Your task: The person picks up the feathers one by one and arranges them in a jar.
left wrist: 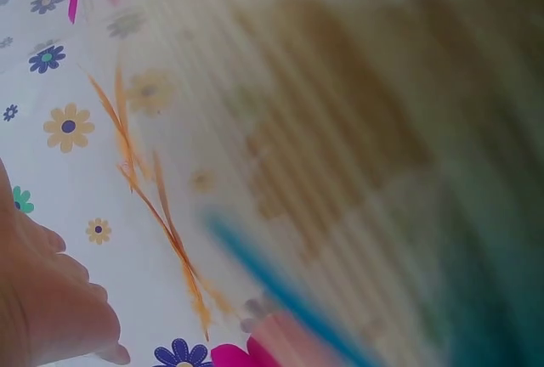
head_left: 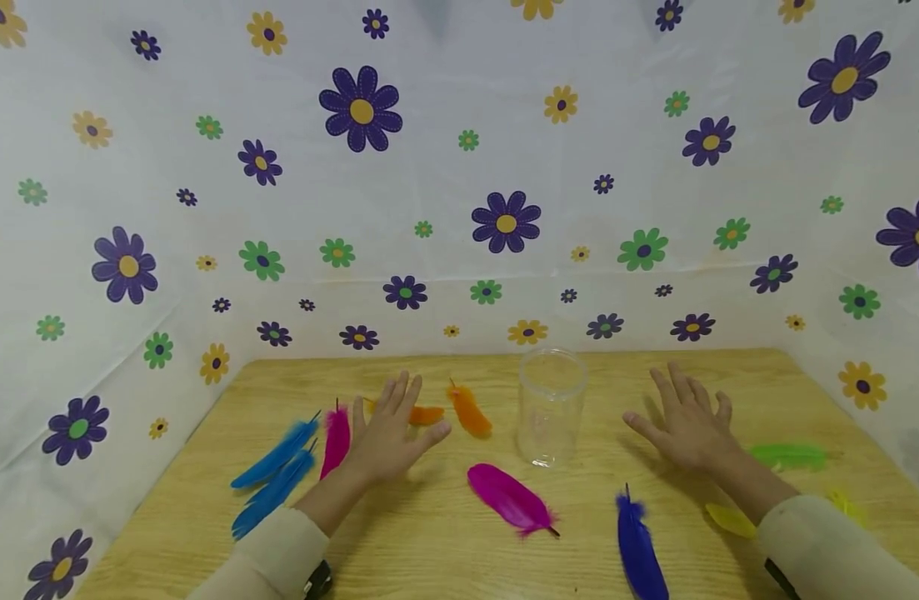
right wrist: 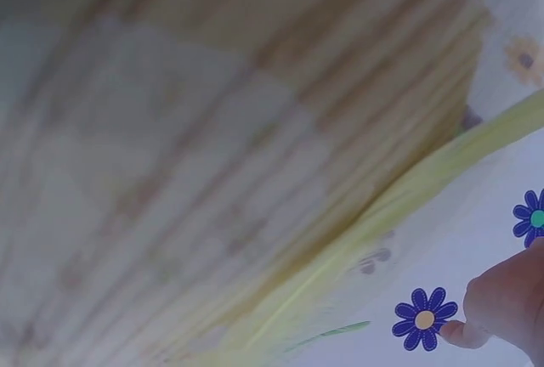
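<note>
My left hand (head_left: 392, 442), fingers spread, holds nothing; it is over or on the table's left half, whether touching I cannot tell. Beside it lie two light blue feathers (head_left: 279, 475), a magenta feather (head_left: 337, 437) and two orange feathers (head_left: 470, 410), one partly hidden behind the fingers. My right hand (head_left: 691, 429) is likewise spread, with nothing in it. Around that arm are a green feather (head_left: 789, 456) and yellow feathers (head_left: 731, 520), partly covered by the forearm. Between the hands stands a clear plastic jar (head_left: 551, 408), upright, with no feather visible inside.
Nearer the front lie another magenta feather (head_left: 510, 498) and a dark blue feather (head_left: 639, 546). The wooden table (head_left: 429, 550) meets a white flower-printed cloth (head_left: 429, 183) at the back and sides. Both wrist views are blurred by the close tabletop.
</note>
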`<state>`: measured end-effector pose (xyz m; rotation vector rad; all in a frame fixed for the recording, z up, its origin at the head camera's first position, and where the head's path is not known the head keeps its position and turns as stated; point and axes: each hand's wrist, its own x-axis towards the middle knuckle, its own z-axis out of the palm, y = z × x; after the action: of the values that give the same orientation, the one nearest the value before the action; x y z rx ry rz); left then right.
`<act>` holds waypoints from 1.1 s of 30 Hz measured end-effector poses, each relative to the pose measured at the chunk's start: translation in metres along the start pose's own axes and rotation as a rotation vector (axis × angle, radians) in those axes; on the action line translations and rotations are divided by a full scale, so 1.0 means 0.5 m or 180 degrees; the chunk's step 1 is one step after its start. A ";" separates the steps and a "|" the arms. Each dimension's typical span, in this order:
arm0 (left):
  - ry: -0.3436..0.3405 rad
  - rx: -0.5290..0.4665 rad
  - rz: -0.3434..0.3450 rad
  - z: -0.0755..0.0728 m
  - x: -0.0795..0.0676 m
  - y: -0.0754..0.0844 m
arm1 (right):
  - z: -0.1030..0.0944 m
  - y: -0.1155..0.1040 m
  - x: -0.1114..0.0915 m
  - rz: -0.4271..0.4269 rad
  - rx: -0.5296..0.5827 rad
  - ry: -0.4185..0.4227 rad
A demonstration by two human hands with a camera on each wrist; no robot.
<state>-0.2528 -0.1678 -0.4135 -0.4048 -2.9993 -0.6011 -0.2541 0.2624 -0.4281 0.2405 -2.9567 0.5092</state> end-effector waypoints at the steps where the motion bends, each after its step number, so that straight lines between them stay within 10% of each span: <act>1: -0.0015 -0.0009 0.0009 0.001 0.000 0.001 | 0.001 0.000 -0.001 0.0001 0.0006 0.0004; 33: -0.0051 0.0316 0.0200 0.018 0.014 0.028 | 0.019 -0.033 0.006 -0.0106 0.0147 -0.0042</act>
<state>-0.2558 -0.1505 -0.4159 -0.4970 -3.0028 -0.4441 -0.2551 0.2433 -0.4309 0.2984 -2.9509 0.5743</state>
